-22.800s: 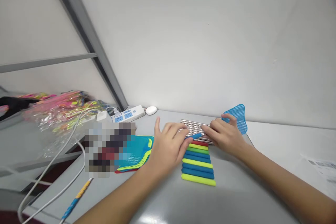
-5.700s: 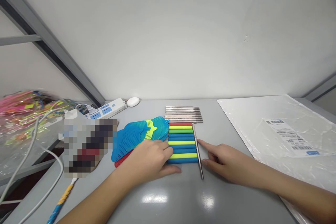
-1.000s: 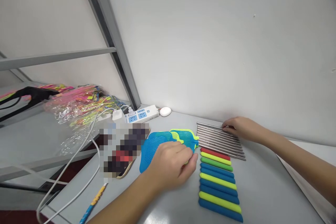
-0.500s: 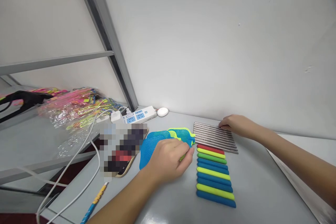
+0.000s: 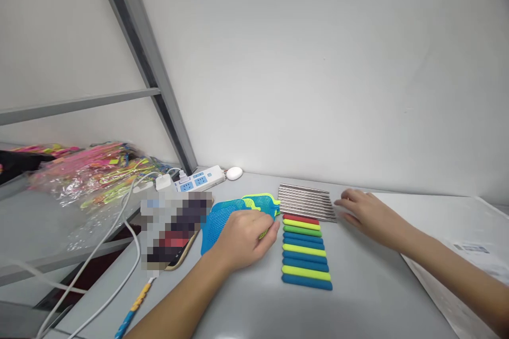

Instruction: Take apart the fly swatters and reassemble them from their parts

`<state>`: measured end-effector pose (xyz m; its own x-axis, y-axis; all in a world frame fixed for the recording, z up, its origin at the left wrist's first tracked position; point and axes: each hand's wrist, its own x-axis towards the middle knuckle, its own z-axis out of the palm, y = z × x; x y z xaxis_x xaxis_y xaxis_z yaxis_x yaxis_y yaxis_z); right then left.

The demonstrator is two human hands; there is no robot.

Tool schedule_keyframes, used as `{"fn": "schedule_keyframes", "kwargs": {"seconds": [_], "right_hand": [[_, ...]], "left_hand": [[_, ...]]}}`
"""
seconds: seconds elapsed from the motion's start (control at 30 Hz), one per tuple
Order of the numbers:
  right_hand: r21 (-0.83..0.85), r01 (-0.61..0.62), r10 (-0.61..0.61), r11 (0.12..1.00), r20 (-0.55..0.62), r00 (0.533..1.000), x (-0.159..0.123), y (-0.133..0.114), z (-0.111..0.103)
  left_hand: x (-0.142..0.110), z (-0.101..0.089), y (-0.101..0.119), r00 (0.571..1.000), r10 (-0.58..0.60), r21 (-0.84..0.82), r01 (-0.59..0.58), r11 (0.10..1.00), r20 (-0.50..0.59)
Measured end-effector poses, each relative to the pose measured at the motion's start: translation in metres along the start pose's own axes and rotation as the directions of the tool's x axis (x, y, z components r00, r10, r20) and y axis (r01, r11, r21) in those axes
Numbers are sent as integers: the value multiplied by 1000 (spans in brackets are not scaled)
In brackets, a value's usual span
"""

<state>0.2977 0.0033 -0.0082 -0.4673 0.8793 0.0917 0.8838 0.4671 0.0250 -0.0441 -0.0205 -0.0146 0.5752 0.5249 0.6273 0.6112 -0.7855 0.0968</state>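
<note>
Lower left of the frame, nearest: a cable grip in orange and blue (image 5: 134,310) on the grey counter (image 5: 254,307), with a tan-edged, partly pixelated item (image 5: 190,250) lying just above it. Right of centre, a column of coloured tubes (image 5: 304,249) is laid side by side, pointed ends to the left: red at the far end, then yellow, green, blues and more yellow, blue nearest. At centre, the left hand (image 5: 245,238) is half curled over the perforated mesh pieces (image 5: 218,221), mostly blue with yellow-green trim; whether they are gripped or only covered cannot be told. To the right, the right hand (image 5: 363,217) is loosely open, fingers a little spread, nothing held. Just changed: it has been taken off the metal rods (image 5: 305,200) and is placed just beside their right ends. The rods are thus left unheld, in a flat, fairly even row beyond the red tube. At the right of the frame, a large white package (image 5: 433,201) is partly covered by the forearm. Farther back, left of centre, a power strip (image 5: 210,176) is seen with a white rounded object (image 5: 234,173) beside it; filled plastic bags (image 5: 99,169) are heaped at far left, by a grey metal frame (image 5: 131,37). Pale wall (image 5: 298,63) behind.
</note>
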Motion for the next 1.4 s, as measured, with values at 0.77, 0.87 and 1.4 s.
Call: {"fn": "schedule_keyframes", "kwargs": {"seconds": [0.77,0.87,1.4], "right_hand": [[115,-506,495,855,111,862,-136,-66,35],[190,-459,435,868,153,887,-136,-102,39],[168,-426,426,889,39,904,-145,-119,49]], "left_hand": [[8,46,193,985,-65,-325,114,939,157],[-3,44,196,981,-58,-196,95,976,187],[-83,9,114,800,-577,356,497,791,166]]}}
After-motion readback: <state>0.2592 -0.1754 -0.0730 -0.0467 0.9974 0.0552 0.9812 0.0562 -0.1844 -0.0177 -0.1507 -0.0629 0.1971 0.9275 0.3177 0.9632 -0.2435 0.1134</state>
